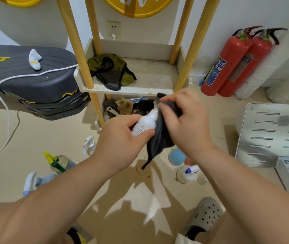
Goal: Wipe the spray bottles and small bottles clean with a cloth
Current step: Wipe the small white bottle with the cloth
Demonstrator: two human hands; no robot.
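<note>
My left hand [120, 136] grips a small white bottle [145, 124] by its lower body, tilted with its top pointing up and right. My right hand [184, 118] holds a dark grey cloth [159, 140] wrapped over the bottle's top; the cloth's tail hangs down between my hands. On the floor stand other bottles: a clear spray bottle with a white trigger [89, 145], one with a yellow and green trigger [57, 162], a pale one lying at the left [34, 182], and a white one with a blue nozzle [187, 173].
A white shelf unit with yellow posts [85, 55] stands just behind my hands, with a green and black rag [110, 71] on its tray. Two red fire extinguishers [235, 60] lean at the right wall. A metal panel [272, 134] lies at right, a black device [31, 76] at left.
</note>
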